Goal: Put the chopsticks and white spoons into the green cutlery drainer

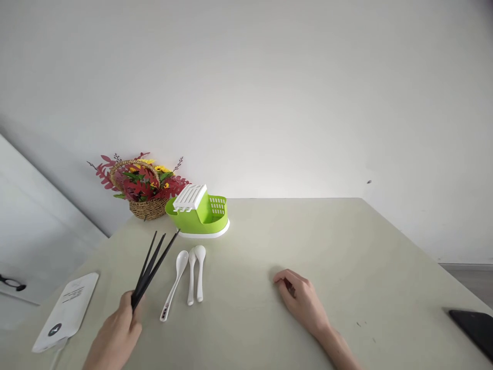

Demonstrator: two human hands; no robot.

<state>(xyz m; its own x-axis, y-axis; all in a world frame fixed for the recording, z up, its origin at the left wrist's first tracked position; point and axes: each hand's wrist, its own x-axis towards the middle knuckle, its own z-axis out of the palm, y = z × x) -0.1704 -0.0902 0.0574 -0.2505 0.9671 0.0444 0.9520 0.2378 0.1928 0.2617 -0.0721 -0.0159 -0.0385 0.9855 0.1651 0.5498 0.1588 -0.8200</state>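
My left hand (pixel 117 329) is closed around the lower ends of several black chopsticks (pixel 154 264), whose tips fan upward toward a green cutlery holder (pixel 200 216) with a white slotted lid. Three white spoons (pixel 190 277) lie side by side on the table just right of the chopsticks. My right hand (pixel 302 300) rests on the table to the right of the spoons, fingers loosely curled, holding nothing.
A wicker basket of red and yellow flowers (pixel 144 185) stands at the back left beside the holder. A white flat packet (pixel 67 311) lies near the left table edge. A black phone-like object (pixel 475 329) lies at the right edge. A wall rises behind the beige table (pixel 365 267).
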